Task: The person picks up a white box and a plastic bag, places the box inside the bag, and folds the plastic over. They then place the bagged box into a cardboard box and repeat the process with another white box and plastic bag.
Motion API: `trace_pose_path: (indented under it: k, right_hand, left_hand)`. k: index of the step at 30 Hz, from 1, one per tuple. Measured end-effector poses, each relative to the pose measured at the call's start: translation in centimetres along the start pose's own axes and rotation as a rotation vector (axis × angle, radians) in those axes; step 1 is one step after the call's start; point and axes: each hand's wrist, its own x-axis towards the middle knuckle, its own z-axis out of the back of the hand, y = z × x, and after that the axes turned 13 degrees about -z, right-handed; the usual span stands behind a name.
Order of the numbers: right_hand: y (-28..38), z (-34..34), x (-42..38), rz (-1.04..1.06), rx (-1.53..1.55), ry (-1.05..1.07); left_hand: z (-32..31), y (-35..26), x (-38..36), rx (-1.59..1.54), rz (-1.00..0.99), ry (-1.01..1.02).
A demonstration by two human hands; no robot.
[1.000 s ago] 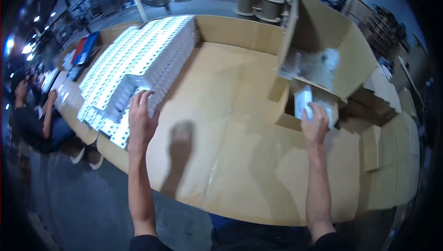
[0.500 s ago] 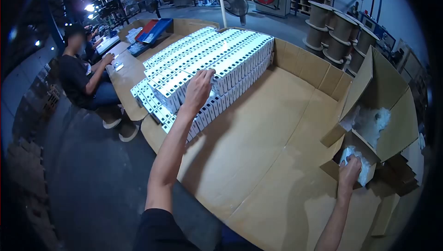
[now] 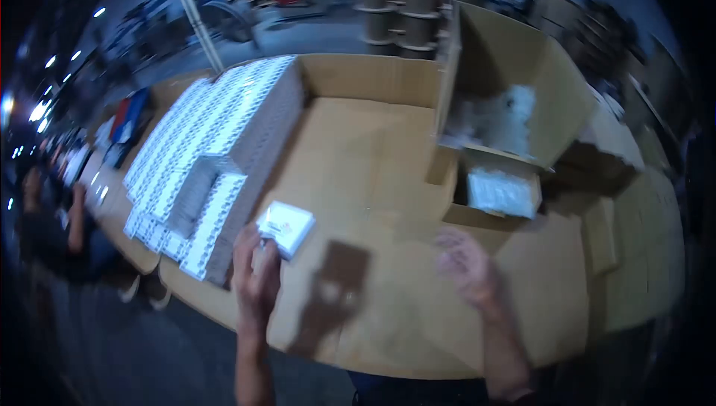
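My left hand (image 3: 257,268) grips a small white box (image 3: 286,227) by its near left corner and holds it above the cardboard. My right hand (image 3: 464,264), blurred by motion, has its fingers apart with nothing visible in them. It hovers just in front of a small cardboard box (image 3: 485,218) that holds clear plastic bags (image 3: 501,192). To the left of my left hand stands a large stack of similar white boxes (image 3: 216,119), with a gap in its near side.
A taller open carton (image 3: 537,63) with more clear plastic stands behind the small box. Cardboard walls (image 3: 373,77) edge the table (image 3: 388,309). Another person (image 3: 56,227) sits at the left. Large spools (image 3: 414,14) stand beyond the table.
My left hand has taken a white box from the stack and brought it nearer me. My right hand has come out of the small cardboard box. The view has turned right.
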Motion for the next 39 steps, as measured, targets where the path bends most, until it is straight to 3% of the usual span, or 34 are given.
trace_pose_path:
  k: [1, 3, 6, 10, 12, 15, 17, 19, 21, 23, 27, 30, 32, 33, 37, 39]
  right_hand:
    - [-1.1, -1.0, -0.7, 0.043, 0.262, 0.301]
    - [-0.6, -3.5, -3.2, -0.204, 0.505, 0.363]
    - [-2.3, -2.7, -4.8, -0.264, 0.699, 0.125]
    - [-6.8, 2.9, -5.7, -0.084, 0.515, -0.17]
    - [-6.8, 5.8, -7.6, -0.206, 0.554, -0.287]
    - [-7.0, 8.8, -9.1, -0.109, 0.633, -0.451]
    - [-6.0, 9.9, -10.2, -0.084, 0.608, -0.496]
    - [-5.0, 10.7, -11.2, -0.072, 0.607, -0.525]
    - [-5.0, 11.3, -11.9, -0.044, 0.65, -0.524]
    - [-4.7, 11.8, -12.6, -0.035, 0.64, -0.524]
    - [-5.3, 13.3, -13.5, 0.025, 0.545, -0.532]
    - [-4.4, 13.8, -13.9, -0.003, 0.529, -0.622]
    - [-4.6, 14.4, -13.4, 0.034, 0.336, -0.641]
    - [-4.7, 15.2, -13.6, 0.009, 0.234, -0.597]
    - [-2.3, 15.3, -12.4, 0.014, 0.113, -0.603]
    - [-0.6, 14.6, -11.5, 0.093, 0.109, -0.579]
  left_hand:
    - [-1.1, -3.2, -0.1, -0.12, -0.042, 0.019]
    - [-2.9, -9.2, 0.2, -0.343, -0.106, 0.087]
    - [-5.0, -15.2, 3.0, -0.607, -0.176, 0.261]
    - [-7.7, -15.7, 8.9, -0.959, -0.184, 0.49]
    - [-10.5, -14.6, 13.9, -0.895, -0.227, 0.363]
    - [-17.1, -15.3, 23.3, -0.861, -0.077, 0.223]
    - [-23.9, -15.5, 28.6, -0.794, -0.202, 0.24]
    - [-31.4, -15.7, 32.2, -0.779, -0.312, 0.368]
    - [-38.4, -16.9, 33.9, -0.563, -0.301, 0.613]
    - [-42.4, -16.8, 33.7, -0.577, -0.324, 0.736]
    - [-43.0, -15.9, 35.4, -0.666, -0.25, 0.759]
    - [-38.7, -14.4, 36.3, -0.833, 0.036, 0.527]
    - [-35.9, -13.4, 36.5, -0.88, 0.157, 0.396]
    - [-35.0, -12.5, 36.3, -0.884, 0.12, 0.321]
    - [-25.2, -15.2, 32.8, -0.925, 0.122, 0.029]
    - [-17.9, -19.5, 27.2, -0.746, 0.111, -0.047]
